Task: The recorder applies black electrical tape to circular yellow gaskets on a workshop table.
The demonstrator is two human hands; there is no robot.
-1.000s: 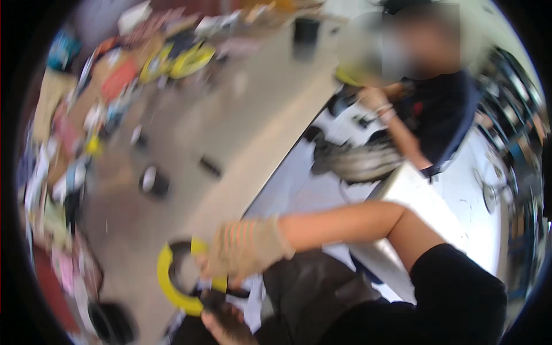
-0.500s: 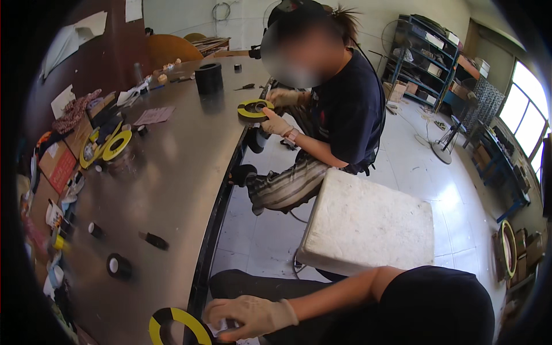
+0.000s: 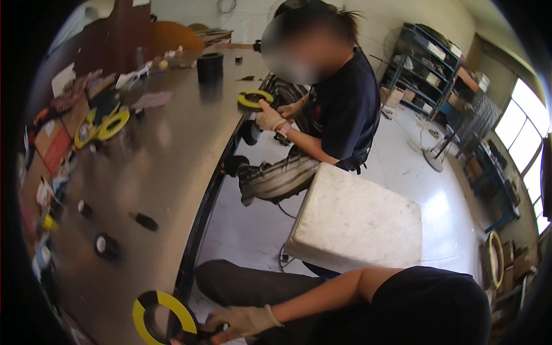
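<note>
A yellow and black ring [image 3: 185, 307] stands out at the lower edge, over the table's near corner. My right hand [image 3: 246, 320], in a pale glove, is at the ring's right side, its fingers curled round a small dark thing that I cannot make out. Of my left hand [image 3: 175, 342] only a small bit shows at the bottom rim, below the ring; its fingers are hidden. On the table, beyond the ring, lie a black tape roll [image 3: 106, 246] with a white core and a dark, narrow tool [image 3: 144, 221].
Across the table's [image 3: 167, 190] edge, a seated co-worker [image 3: 351, 109] in gloves holds another yellow and black ring [image 3: 248, 103]. A pale padded block [image 3: 356, 215] stands between us. Boxes and more rings [image 3: 115, 125] crowd the left side; a black cylinder [image 3: 210, 70] stands farther back.
My right hand has closed in on the ring's side and its fingers have curled. The whole view has shifted somewhat. The co-worker's far hand has dropped away from their ring.
</note>
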